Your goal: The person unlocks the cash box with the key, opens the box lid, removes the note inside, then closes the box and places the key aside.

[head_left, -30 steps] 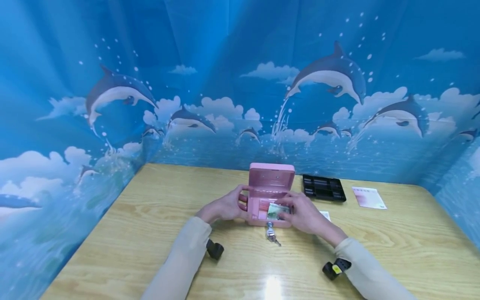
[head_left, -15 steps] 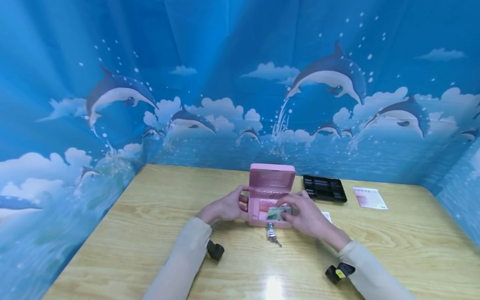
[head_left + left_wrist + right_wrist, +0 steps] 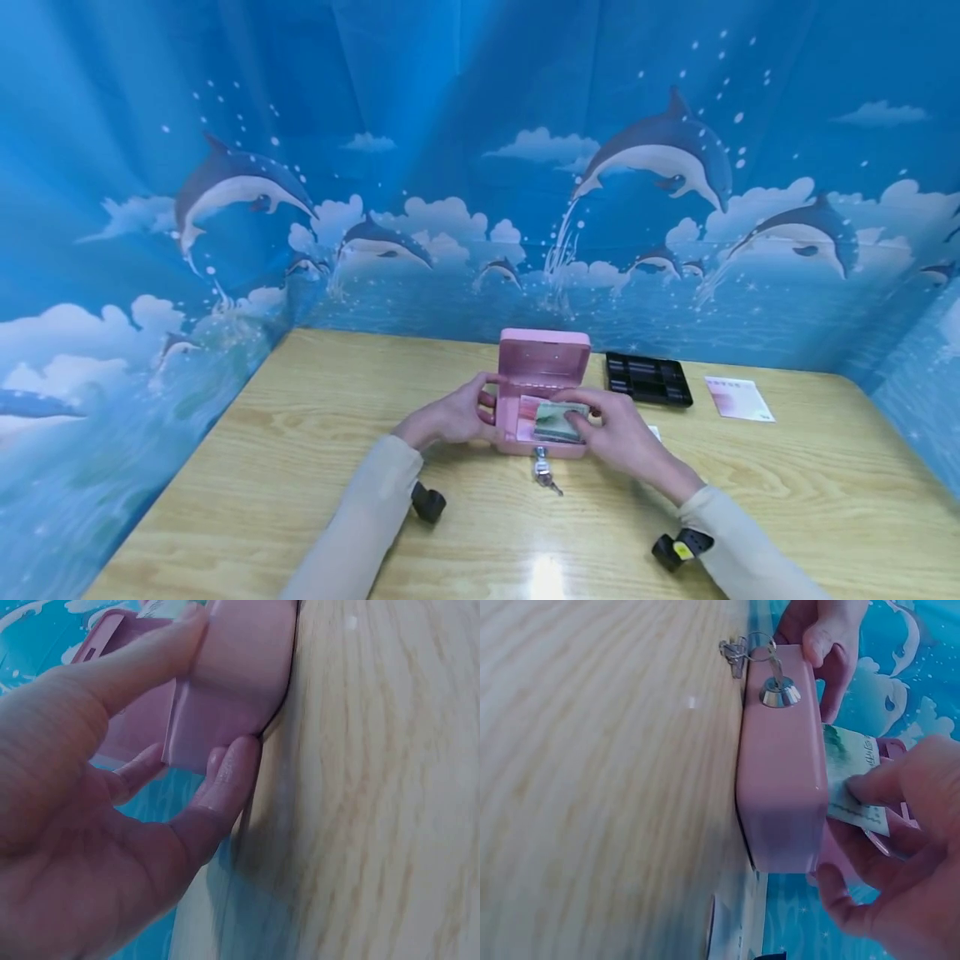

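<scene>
pinch at the right hand [image 3: 621,429]: saw thumb laid over the face of a green banknote [image 3: 847,769] and bent fingers tucked behind it, closed down to the paper. could not tell one note from several. found the banknote tilted at the right side of an open pink cash box [image 3: 780,772], partly standing past the front rim in the right wrist view. noticed a reddish paper [image 3: 527,415] inside, to its left and partly covered by it. at the left hand [image 3: 456,412], saw thumb up at the front rim and fingers bent round the box's left end, parted, gripping it. next out, saw a raised lid [image 3: 543,336] at the back, and keys [image 3: 544,477] dangling on a ring from the front lock [image 3: 780,691]. made out pale sleeves [image 3: 363,512] with black wrist cameras [image 3: 430,502]. farther off, spotted a black compartment tray [image 3: 648,379] just right of the box, a pink-and-white sheet [image 3: 740,398] beyond, all on a wooden tabletop [image 3: 360,367] before a blue dolphin-print backdrop [image 3: 450,100]
</scene>
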Action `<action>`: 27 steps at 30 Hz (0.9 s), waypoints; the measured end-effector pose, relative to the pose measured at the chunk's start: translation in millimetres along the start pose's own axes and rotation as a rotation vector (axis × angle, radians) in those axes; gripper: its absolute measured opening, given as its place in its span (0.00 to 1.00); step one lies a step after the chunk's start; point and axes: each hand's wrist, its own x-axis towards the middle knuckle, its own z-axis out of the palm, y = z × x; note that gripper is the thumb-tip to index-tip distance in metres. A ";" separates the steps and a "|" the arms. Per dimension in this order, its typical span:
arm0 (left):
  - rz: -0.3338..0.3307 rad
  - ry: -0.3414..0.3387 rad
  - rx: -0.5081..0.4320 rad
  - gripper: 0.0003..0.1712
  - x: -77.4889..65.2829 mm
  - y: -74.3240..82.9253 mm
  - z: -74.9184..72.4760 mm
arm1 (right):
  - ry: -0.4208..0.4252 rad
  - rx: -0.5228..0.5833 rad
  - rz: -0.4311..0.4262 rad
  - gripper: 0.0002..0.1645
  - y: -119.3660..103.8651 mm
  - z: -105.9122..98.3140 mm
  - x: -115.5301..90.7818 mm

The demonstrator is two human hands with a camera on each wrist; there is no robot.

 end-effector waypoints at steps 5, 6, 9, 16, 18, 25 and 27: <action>0.029 -0.002 0.039 0.54 -3.8 0.6 -1.8 | 0.082 0.042 -0.001 0.21 0.9 -4.7 0.5; 0.036 -0.004 0.047 0.54 -4.8 0.7 -2.1 | 0.088 0.050 0.000 0.21 1.1 -5.6 0.4; 0.045 -0.014 0.055 0.54 -6.5 -0.3 -3.4 | 0.101 0.062 0.005 0.20 1.9 -8.6 -1.0; 0.077 -0.040 0.056 0.56 -5.5 -3.2 -4.2 | 0.111 0.044 0.006 0.19 3.6 -18.9 -6.8; 0.097 -0.044 0.060 0.56 -5.1 -3.8 -3.7 | 0.110 0.039 0.015 0.19 3.8 -21.8 -9.1; 0.110 -0.027 0.069 0.52 -4.8 -5.8 -3.4 | 0.087 0.050 0.071 0.17 2.6 -29.9 -16.4; 0.101 -0.019 0.066 0.52 -4.5 -5.7 -3.3 | 0.083 0.050 0.087 0.17 3.0 -31.9 -18.2</action>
